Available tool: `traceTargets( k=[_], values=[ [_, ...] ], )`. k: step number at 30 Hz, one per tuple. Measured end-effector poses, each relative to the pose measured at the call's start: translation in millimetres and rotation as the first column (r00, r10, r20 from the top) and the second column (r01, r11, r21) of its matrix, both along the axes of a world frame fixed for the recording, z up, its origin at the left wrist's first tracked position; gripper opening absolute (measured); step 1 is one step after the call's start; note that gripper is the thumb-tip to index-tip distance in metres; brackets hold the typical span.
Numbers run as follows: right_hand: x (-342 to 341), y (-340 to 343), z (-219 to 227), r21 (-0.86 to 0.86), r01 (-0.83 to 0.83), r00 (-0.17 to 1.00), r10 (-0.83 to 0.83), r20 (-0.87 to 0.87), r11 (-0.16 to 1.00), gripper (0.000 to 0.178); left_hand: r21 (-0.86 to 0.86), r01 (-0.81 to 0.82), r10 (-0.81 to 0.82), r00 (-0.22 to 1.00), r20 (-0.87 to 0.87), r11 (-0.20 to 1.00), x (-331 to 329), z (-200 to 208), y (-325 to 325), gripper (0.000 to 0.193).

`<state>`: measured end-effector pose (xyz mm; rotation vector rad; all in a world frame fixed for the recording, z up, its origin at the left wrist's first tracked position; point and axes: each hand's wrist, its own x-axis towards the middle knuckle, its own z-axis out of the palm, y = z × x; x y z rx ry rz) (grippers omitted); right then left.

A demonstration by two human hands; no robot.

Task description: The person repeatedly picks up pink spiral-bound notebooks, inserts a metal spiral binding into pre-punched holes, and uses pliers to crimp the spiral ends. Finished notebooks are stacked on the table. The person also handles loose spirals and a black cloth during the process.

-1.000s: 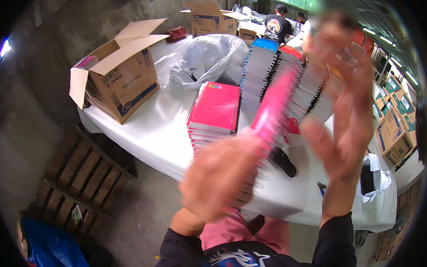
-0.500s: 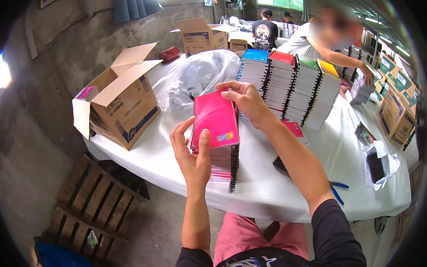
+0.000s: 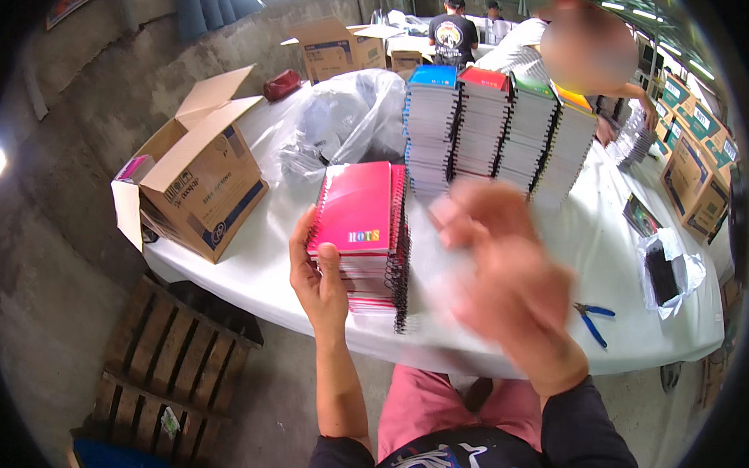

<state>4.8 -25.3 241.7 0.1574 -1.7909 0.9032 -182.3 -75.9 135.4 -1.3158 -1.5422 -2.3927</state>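
A stack of pink-covered spiral notebooks (image 3: 359,206) stands on the table in front of me. Black coils show down its right side. My left hand (image 3: 318,285) holds the near left corner of the upper notebooks, thumb on the near edge and fingers along the left side. To the right of the stack, my right hand (image 3: 507,262) is apart from it, over the white tablecloth. Motion smears its fingers, so I cannot see whether they hold anything.
Tall stacks of spiral notebooks (image 3: 486,123) stand behind my right hand. An open cardboard box (image 3: 216,186) and a clear plastic bag (image 3: 337,120) are at the left. Blue-handled pliers (image 3: 594,321) lie at the right, near a black bundle in white wrapping (image 3: 665,277). Another person (image 3: 513,60) works beyond.
My right hand has left the top pink notebook and moved right and nearer to me. My left hand has closed in on the stack's corner. The view has shifted slightly.
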Motion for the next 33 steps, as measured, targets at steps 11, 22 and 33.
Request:
traceTargets(
  k=[11,22,33],
  values=[
    [108.5,-33.1,-1.1,-0.038,-0.452,0.821,0.399,-0.408,0.891,0.033,0.044,-0.12,0.121,0.993,-0.01,0.992,5.0,-5.8,10.6,0.064],
    [94.9,-52.5,10.8,-0.046,-0.091,0.956,0.074,-0.283,0.995,0.054,0.084,-0.169,0.174,0.983,-0.06,0.982,-7.2,-15.8,0.9,0.062],
    [-63.2,108.1,-56.1,-0.595,-0.017,0.946,0.206,0.252,0.804,0.072,0.13,-0.14,0.133,0.989,0.064,0.981,8.5,-6.1,18.4,0.059]
  ],
)
